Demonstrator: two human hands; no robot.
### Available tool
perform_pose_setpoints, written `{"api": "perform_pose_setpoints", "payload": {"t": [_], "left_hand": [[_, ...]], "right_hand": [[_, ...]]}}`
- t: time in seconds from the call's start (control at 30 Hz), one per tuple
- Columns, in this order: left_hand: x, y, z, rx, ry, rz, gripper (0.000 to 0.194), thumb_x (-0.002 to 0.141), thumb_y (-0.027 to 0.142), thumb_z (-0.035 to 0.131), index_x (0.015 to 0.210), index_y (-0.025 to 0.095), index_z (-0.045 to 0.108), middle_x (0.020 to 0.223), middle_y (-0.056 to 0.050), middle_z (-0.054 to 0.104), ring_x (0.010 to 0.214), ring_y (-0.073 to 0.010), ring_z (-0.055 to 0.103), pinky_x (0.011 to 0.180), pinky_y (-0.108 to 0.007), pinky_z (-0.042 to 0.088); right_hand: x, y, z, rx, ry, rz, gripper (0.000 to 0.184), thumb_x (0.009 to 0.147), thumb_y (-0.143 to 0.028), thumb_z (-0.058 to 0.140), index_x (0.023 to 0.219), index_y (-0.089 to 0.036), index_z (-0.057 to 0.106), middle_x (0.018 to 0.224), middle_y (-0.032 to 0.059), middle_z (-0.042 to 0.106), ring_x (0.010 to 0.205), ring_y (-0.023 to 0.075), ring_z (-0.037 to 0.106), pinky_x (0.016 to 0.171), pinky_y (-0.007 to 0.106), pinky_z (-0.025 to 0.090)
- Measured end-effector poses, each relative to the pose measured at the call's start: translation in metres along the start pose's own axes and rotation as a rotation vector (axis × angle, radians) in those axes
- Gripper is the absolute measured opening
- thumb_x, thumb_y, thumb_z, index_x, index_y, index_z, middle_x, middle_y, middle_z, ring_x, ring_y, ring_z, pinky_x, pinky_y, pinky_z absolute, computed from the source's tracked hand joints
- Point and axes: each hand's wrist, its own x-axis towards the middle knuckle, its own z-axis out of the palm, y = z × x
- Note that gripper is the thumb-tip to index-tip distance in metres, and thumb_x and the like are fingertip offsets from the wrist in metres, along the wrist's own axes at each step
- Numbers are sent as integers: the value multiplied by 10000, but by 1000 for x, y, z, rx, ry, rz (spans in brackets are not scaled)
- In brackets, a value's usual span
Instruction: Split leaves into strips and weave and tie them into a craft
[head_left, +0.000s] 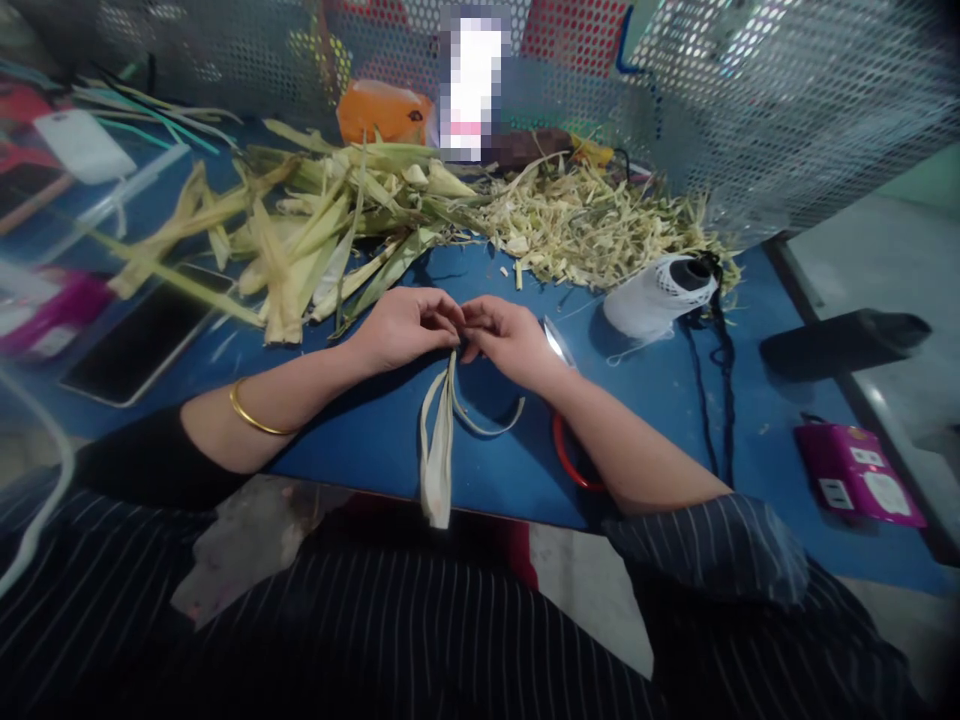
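A pale strip of corn husk (pixel 439 450) hangs down from between my fingers over the front edge of the blue table, with a thinner curl bending off to the right. My left hand (pixel 412 328) pinches the top of the strip. Fingertips of my right hand (pixel 506 335) meet the left ones at the same spot and are closed too; the exact grip is hidden by the fingers. Under my right wrist lie scissors, their red handle (pixel 574 455) and part of a blade showing.
Corn husks (pixel 300 225) heap at the back left, shredded husk (pixel 592 220) at the back right. A white thread cone (pixel 649 295) stands right, near black cord (pixel 724 380), a dark cylinder (pixel 844 345) and a purple packet (pixel 859 475). A phone (pixel 146 335) lies left. Perforated mesh (pixel 810 110) borders the table.
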Motion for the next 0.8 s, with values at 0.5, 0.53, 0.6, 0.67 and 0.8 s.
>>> {"api": "perform_pose_setpoints", "payload": {"t": [0.5,0.53,0.6,0.67,0.8], "left_hand": [[-8,-2,13,764,281,363,186,852,254,547,967,209,686,815,-48,718,719,-187,641,649,-290,439],[-8,-2,13,773,285,373,193,858,256,537,973,212,686,816,-49,715,735,-191,644,655,-290,440],[-8,-2,13,781,293,377,209,870,262,521,990,218,686,820,-50,711,764,-194,649,675,-288,443],[-8,-1,13,778,294,367,227,876,268,513,1019,225,684,835,-50,711,787,-194,653,701,-285,446],[-8,2,15,747,296,324,239,861,257,534,1048,232,680,901,-51,725,852,-199,658,753,-284,449]], "right_hand": [[-2,-1,0,92,94,93,99,818,-190,626,910,-166,601,707,5,703,566,122,679,523,207,482],[-2,-1,0,105,95,99,98,816,-193,625,909,-167,602,706,4,703,566,121,679,517,203,477],[-2,-1,-1,132,93,106,103,815,-201,625,911,-169,604,711,3,703,570,117,678,511,197,472],[-2,-2,-1,154,92,110,112,813,-213,631,914,-173,604,723,4,704,570,113,675,501,193,464],[-3,-3,0,186,104,130,119,806,-213,641,911,-178,599,782,7,710,564,99,665,490,189,452]]}}
